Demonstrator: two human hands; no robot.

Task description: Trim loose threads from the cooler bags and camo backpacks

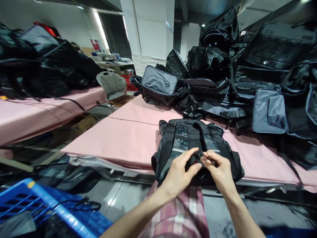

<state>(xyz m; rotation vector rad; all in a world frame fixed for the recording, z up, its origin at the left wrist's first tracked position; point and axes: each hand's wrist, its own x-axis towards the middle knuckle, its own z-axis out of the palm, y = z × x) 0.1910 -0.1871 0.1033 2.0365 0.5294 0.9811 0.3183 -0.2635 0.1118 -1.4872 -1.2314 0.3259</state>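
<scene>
A black and grey camouflage backpack (180, 140) lies on the pink-covered table in front of me, close to its near edge. One loose black strap (201, 135) runs down its middle to my fingers. My left hand (180, 170) curls over the strap's lower end, thumb and forefinger closed around it. Close beside it, my right hand (219, 168) pinches at the same end of the strap. A small dark thing with a shiny edge (211, 160) shows between the right fingers; its kind I cannot make out. The fingers partly hide the strap end.
Many dark bags (213, 66) are piled at the back and right of the pink table (119, 135). A second table (91, 97) with more bags stands left, near a grey chair (111, 84). A blue crate (61, 208) sits low at left front.
</scene>
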